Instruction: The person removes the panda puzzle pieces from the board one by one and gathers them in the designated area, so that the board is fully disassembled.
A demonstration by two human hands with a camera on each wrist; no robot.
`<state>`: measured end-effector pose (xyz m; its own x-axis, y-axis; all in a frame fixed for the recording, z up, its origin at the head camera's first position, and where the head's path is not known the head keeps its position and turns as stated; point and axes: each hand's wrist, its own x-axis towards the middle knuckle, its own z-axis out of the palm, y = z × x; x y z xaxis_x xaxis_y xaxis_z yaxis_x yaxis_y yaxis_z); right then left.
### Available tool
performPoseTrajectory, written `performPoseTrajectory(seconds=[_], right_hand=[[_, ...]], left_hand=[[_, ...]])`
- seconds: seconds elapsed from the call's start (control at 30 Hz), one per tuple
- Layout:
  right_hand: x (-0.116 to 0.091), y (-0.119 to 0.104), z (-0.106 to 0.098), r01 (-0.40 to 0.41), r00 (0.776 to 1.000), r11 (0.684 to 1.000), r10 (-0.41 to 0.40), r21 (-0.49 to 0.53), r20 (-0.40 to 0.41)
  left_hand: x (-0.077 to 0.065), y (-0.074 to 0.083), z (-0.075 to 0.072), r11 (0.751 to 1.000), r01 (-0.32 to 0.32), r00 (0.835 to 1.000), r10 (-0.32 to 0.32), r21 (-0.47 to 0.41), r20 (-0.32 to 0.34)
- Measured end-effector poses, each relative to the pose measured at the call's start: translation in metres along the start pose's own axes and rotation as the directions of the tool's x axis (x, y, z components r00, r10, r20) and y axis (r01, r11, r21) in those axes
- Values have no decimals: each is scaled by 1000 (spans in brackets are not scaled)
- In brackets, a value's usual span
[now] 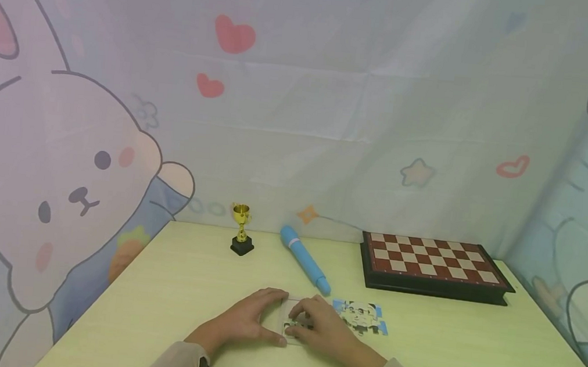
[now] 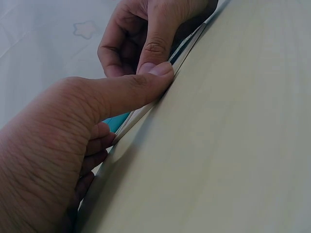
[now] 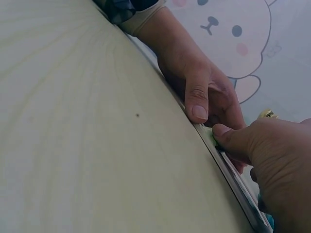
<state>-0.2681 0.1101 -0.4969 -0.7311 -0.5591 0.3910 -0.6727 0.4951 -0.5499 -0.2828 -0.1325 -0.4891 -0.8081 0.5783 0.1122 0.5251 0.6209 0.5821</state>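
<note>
Low on the table, a thin pale puzzle tray (image 1: 292,301) lies between the two hands. My left hand (image 1: 250,318) grips its left side, thumb at the near corner and fingers at the far corner. Over the tray, my right hand (image 1: 324,329) has curled fingers, with thumb and fingertips pinching a small puzzle piece (image 1: 305,321) that is mostly hidden under them. In the right wrist view, its thumb presses at the tray rim (image 3: 224,167), near the left thumb. Right of the tray, a partly joined panda jigsaw (image 1: 361,316) with blue edges lies flat, its left side behind the right hand.
A blue pen-shaped tube (image 1: 306,260) lies slantwise behind the tray. Farther back stands a small gold trophy (image 1: 241,230) on a black base. A red-and-white chessboard box (image 1: 433,267) sits at the back right. A printed cloth (image 1: 295,166) hangs behind the table (image 1: 169,289).
</note>
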Motion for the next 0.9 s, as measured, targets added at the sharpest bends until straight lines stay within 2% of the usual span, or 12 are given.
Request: performPoseTrajectory(seconds=[0.23,0.3,0.57,0.8,0.9], right_hand=[[2,2,3,135,990,991,-134,16,-42],[2,1,3,151,988,988,-149,36,-44],[2,3,3,142,990,986,-141,87,-17],[3,6,3,199,980,976,-196,89,-45],[2,5,3,167,986,981,-164,96,-37]], left_hand=[[0,-3,1,1000,-6,1000,6,13,-5],[0,-4,1,1000,-6,1000,6,14,-4],[0,-4,2,1000,-2,1000,2,13,1],[0,-3,2,1000,-2,1000,2,20,0],[1,-3,1,1000,-4,1000,4,22,2]])
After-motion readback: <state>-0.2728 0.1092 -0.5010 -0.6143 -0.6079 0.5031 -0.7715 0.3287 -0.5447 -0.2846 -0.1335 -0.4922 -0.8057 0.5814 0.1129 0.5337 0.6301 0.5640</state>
